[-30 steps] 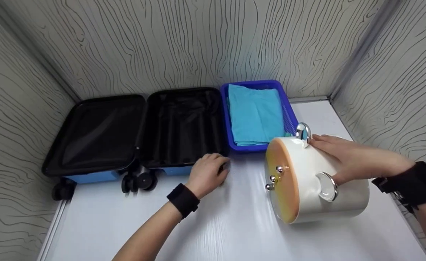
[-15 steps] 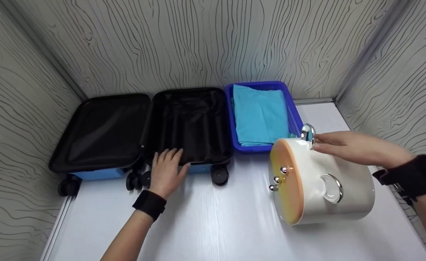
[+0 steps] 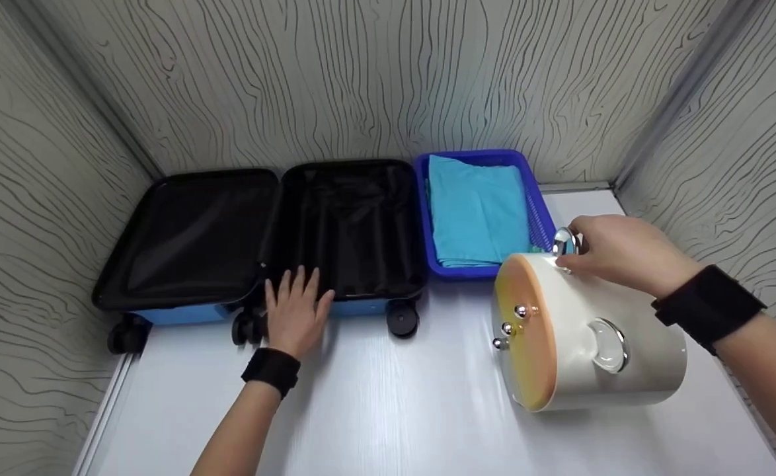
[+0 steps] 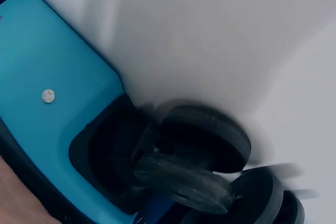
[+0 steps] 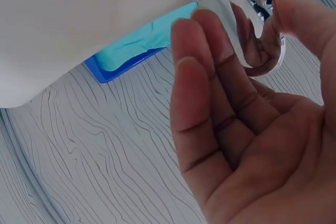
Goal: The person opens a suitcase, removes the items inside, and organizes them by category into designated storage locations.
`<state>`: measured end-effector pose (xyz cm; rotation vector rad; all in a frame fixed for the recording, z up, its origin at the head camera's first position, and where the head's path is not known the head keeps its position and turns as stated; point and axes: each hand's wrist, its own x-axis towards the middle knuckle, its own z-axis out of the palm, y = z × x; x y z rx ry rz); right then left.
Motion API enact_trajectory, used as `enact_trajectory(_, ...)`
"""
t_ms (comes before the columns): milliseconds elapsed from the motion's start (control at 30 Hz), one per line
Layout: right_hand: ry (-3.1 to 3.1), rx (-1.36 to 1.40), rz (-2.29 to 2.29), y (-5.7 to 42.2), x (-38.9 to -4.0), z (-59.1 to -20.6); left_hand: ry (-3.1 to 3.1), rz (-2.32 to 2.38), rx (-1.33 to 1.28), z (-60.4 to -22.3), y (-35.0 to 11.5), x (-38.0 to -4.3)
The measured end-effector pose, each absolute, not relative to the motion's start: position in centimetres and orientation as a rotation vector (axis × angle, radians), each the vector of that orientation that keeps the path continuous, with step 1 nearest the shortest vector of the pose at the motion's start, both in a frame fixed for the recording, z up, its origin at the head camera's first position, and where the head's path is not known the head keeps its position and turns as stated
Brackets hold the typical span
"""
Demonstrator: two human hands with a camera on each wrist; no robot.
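A white rounded container (image 3: 580, 311) with an orange-yellow front panel and several small chrome balls sits at the right of the table in the head view. My right hand (image 3: 626, 254) pinches the chrome ring handle (image 3: 564, 232) on its top; the right wrist view shows the thumb at that chrome, the other fingers curled. On the left lies an open black-lined suitcase (image 3: 355, 225). My left hand (image 3: 295, 320) rests with spread fingers at the near rim of its right half, by the hinge. The left wrist view catches the blue shell (image 4: 58, 61) and black wheels (image 4: 205, 135).
Right of the suitcase stands a blue basket (image 3: 464, 272) with a folded turquoise cloth (image 3: 477, 211) in it. It is close behind the container. Patterned walls (image 3: 361, 79) enclose the white table (image 3: 394, 396) at the back and both sides.
My left hand has moved left from the suitcase's right corner and spread its fingers on the rim. The right hand has gone from lying flat on the container to pinching its chrome handle.
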<state>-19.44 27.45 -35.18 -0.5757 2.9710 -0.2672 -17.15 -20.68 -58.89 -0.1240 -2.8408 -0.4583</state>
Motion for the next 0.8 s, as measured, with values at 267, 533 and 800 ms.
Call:
enact_trajectory(267,2.983,-0.53,-0.233,28.0,-19.6,-34.9,-2.892,-0.473,-0.11,-58.9,-20.7,-17.2)
enact_trajectory(533,2.978,-0.538,-0.187,29.7,-20.1,-34.8,-2.888,-0.477,-0.109,-59.0,-20.9,-17.1)
enact_trajectory(800,2.942,-0.533,-0.123,31.7,-21.0,-34.7,-2.865,-0.464,-0.093,-59.1,-20.7,-17.0)
